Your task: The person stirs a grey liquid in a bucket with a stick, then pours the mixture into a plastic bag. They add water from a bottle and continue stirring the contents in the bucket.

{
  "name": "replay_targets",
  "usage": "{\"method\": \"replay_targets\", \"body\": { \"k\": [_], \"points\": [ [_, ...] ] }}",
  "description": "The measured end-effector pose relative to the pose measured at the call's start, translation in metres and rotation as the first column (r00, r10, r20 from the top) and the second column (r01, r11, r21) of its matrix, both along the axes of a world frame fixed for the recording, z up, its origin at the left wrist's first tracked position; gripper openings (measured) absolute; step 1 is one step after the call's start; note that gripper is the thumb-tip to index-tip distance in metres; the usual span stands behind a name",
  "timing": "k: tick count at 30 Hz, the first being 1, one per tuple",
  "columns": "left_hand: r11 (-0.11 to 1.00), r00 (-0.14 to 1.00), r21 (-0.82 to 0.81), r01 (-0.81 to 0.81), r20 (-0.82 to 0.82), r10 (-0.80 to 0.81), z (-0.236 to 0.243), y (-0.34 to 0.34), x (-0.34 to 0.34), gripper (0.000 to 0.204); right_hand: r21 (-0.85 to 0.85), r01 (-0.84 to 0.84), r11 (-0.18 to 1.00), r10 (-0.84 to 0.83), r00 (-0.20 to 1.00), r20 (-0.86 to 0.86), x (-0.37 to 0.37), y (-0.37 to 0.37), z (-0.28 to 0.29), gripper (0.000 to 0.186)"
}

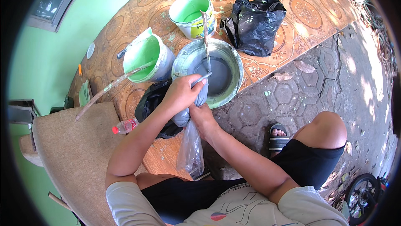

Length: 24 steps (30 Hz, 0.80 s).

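My left hand [186, 88] grips the upper part of a plastic bag [181, 117] filled with grey-blue stuff; its narrow tip points over a round basin [222, 76] holding grey liquid. My right hand [202, 117] is closed on the bag just below, and loose clear plastic hangs under it. A stick [205, 29] stands in or over the basin, near the tip. Left of the basin a bucket with a green inside [142, 54] holds another long stick [100, 92]. A black plastic bag [148, 107] lies partly hidden behind my left arm.
A second bucket [190, 25] and a crumpled black bag [255, 25] are on the tiled platform [305, 10]. At left are a brown padded seat [71, 150], a bottle [125, 126] and a green wall. Paving [326, 84] lies right; a wheel [361, 194] shows bottom right.
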<state>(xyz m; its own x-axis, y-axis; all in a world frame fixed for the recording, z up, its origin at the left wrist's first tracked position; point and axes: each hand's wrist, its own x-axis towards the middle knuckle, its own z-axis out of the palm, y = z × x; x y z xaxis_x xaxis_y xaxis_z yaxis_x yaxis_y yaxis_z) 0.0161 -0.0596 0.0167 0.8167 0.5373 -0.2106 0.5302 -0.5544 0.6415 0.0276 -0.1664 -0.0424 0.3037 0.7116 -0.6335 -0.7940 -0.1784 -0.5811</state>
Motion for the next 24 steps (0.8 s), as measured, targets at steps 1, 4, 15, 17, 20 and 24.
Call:
{"method": "replay_targets", "body": {
  "k": [1,4,15,17,20,24],
  "points": [
    [1.0,1.0,-0.009,0.0,0.006,0.0,0.0,0.0,0.001,0.03,0.006,0.003,1.0,-0.004,1.0,0.023,-0.001,0.001,-0.003,0.039],
    [1.0,1.0,-0.03,-0.002,0.024,0.002,0.0,0.0,0.004,0.028,0.002,0.007,1.0,-0.007,0.998,0.059,-0.002,0.002,-0.014,0.039],
    [0.997,1.0,-0.075,-0.006,-0.012,0.006,-0.005,0.006,0.001,0.028,0.079,0.022,0.997,-0.03,0.995,0.099,-0.006,0.006,-0.018,0.04],
    [0.98,0.999,-0.198,-0.036,0.001,0.037,-0.008,0.008,0.002,0.027,0.078,0.008,0.997,-0.015,0.996,0.093,-0.005,0.006,-0.018,0.041],
    [0.936,0.996,-0.343,-0.084,-0.007,0.087,-0.007,0.007,0.003,0.027,0.081,0.008,0.997,-0.018,0.993,0.113,-0.005,0.005,-0.017,0.045],
    [0.942,0.995,-0.327,-0.077,0.033,0.093,-0.011,0.011,-0.002,0.027,0.014,-0.003,1.0,0.003,1.0,0.025,-0.001,-0.001,0.014,0.051]
  ]
}}
